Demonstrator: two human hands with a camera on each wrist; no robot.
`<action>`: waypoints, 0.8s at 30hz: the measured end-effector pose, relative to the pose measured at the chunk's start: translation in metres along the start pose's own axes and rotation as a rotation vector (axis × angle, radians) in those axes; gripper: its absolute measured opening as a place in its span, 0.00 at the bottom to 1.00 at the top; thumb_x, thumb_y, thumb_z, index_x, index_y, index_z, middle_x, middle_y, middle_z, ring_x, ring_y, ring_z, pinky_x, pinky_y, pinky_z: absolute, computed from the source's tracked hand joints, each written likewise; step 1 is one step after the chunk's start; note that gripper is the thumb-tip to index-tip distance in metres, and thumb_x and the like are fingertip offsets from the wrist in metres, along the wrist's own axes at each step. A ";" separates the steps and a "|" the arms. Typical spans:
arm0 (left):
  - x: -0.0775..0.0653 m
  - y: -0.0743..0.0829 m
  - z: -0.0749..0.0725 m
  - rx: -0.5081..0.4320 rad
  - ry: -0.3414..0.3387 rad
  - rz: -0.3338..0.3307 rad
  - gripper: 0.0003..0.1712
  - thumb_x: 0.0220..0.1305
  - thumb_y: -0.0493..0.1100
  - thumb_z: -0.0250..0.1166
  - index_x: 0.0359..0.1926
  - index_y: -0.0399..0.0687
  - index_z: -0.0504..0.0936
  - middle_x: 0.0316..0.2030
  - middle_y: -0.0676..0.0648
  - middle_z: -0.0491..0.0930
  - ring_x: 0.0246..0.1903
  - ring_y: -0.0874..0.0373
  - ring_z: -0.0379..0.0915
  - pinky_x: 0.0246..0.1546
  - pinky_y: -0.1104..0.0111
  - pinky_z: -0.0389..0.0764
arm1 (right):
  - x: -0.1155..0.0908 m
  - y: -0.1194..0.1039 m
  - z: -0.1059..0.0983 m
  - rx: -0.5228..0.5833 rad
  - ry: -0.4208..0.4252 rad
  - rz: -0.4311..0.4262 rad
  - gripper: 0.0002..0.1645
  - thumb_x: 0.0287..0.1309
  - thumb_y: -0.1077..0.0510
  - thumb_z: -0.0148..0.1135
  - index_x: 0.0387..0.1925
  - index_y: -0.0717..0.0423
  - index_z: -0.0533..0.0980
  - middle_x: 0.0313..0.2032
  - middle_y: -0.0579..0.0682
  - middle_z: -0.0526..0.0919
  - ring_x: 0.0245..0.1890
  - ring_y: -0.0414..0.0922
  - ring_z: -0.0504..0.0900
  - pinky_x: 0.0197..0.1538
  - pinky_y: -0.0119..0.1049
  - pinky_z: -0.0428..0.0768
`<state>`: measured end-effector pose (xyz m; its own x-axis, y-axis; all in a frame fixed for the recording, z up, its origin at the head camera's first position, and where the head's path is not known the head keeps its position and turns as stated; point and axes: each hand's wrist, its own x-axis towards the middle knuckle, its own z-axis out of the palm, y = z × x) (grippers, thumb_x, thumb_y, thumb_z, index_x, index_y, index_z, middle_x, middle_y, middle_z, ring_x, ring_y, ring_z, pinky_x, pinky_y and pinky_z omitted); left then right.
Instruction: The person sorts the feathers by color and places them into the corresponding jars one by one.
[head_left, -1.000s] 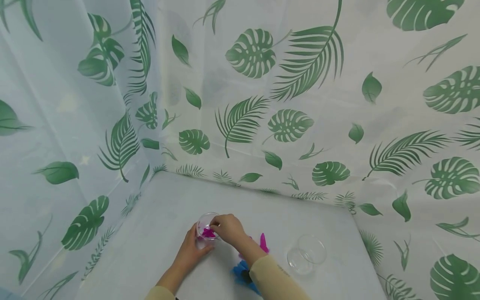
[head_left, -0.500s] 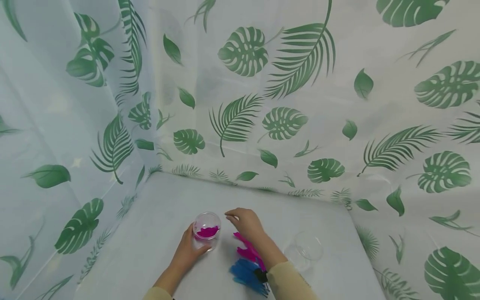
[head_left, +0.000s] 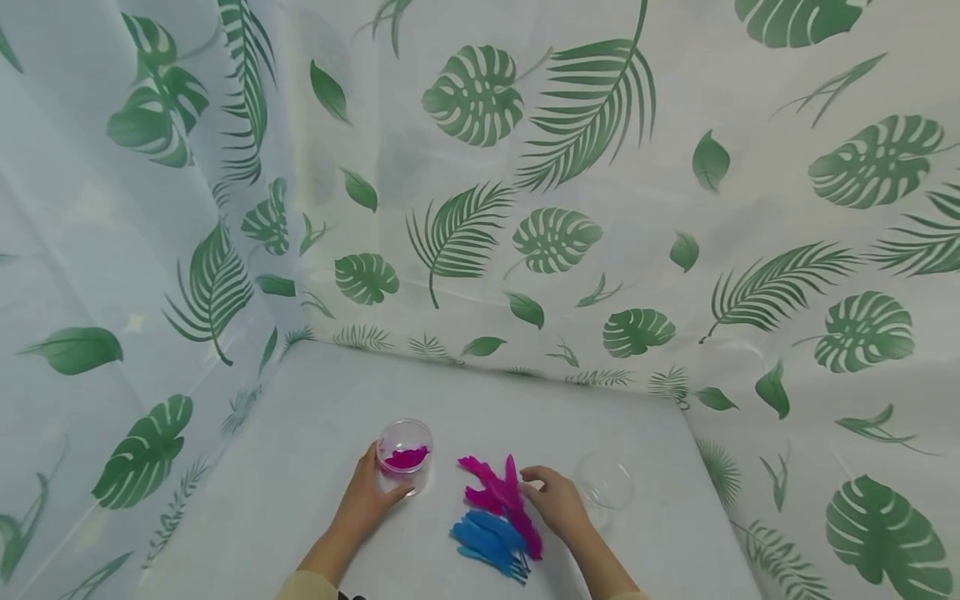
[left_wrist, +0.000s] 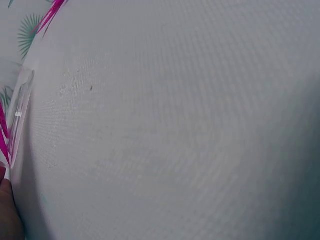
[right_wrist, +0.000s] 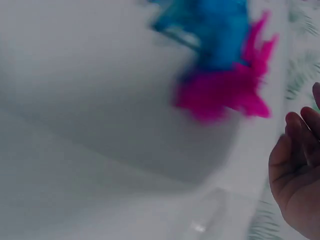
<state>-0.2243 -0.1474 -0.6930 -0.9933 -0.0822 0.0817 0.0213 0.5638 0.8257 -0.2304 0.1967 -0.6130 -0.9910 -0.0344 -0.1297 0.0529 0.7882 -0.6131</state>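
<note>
Left hand (head_left: 365, 498): wrapped on the clear cup (head_left: 417, 481), thumb one side, fingers the other. Cup upright on the table (head_left: 337, 392), loose pink pieces (head_left: 407, 458) inside, below the rim.

Right hand (head_left: 553, 498): holding nothing, fingers loosely bent. Pink feathers (head_left: 517, 508) just beside its fingertips on the left; right wrist view shows a gap. They lie on the table between the two hands, partly over the blue feathers (head_left: 483, 537), which sit nearer the person.

Clear container (head_left: 628, 475) just right of the right hand. Leaf-print sheet (head_left: 570, 333) behind the table.
</note>
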 end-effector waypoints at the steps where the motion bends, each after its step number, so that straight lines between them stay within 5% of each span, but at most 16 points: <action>1: 0.001 0.000 -0.001 -0.005 -0.004 -0.004 0.63 0.48 0.61 0.76 0.75 0.42 0.51 0.67 0.31 0.65 0.69 0.35 0.61 0.68 0.44 0.64 | -0.001 0.004 0.008 -0.011 -0.017 0.010 0.21 0.59 0.47 0.68 0.53 0.48 0.80 0.48 0.48 0.85 0.41 0.42 0.81 0.42 0.41 0.84; 5: 0.001 0.001 -0.002 -0.018 -0.021 -0.014 0.63 0.49 0.61 0.76 0.75 0.42 0.50 0.67 0.31 0.64 0.69 0.35 0.60 0.68 0.43 0.64 | 0.000 0.018 0.035 -0.052 -0.037 0.049 0.24 0.54 0.50 0.72 0.52 0.52 0.79 0.43 0.47 0.82 0.38 0.41 0.78 0.44 0.42 0.83; 10: 0.000 -0.001 -0.002 -0.006 -0.022 -0.008 0.63 0.49 0.61 0.76 0.75 0.43 0.50 0.68 0.31 0.64 0.69 0.35 0.60 0.68 0.43 0.64 | 0.003 0.028 0.055 -0.123 0.008 0.040 0.14 0.53 0.55 0.73 0.42 0.49 0.81 0.34 0.44 0.79 0.35 0.38 0.77 0.45 0.43 0.84; 16: 0.000 -0.002 -0.002 0.008 -0.014 0.010 0.63 0.49 0.63 0.75 0.75 0.42 0.51 0.68 0.31 0.64 0.70 0.35 0.60 0.68 0.43 0.64 | 0.001 0.031 0.054 -0.105 0.026 0.041 0.05 0.57 0.55 0.69 0.36 0.47 0.82 0.30 0.42 0.80 0.32 0.37 0.78 0.43 0.42 0.84; 24: 0.000 0.000 -0.002 0.004 -0.013 0.012 0.63 0.49 0.62 0.76 0.75 0.42 0.51 0.67 0.32 0.65 0.69 0.35 0.61 0.68 0.43 0.64 | 0.007 0.036 0.046 -0.049 0.046 0.095 0.10 0.61 0.52 0.66 0.42 0.50 0.83 0.34 0.43 0.83 0.31 0.38 0.77 0.37 0.36 0.81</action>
<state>-0.2239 -0.1494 -0.6920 -0.9943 -0.0652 0.0841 0.0323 0.5679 0.8224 -0.2294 0.1966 -0.6713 -0.9865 0.0692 -0.1486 0.1417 0.8156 -0.5610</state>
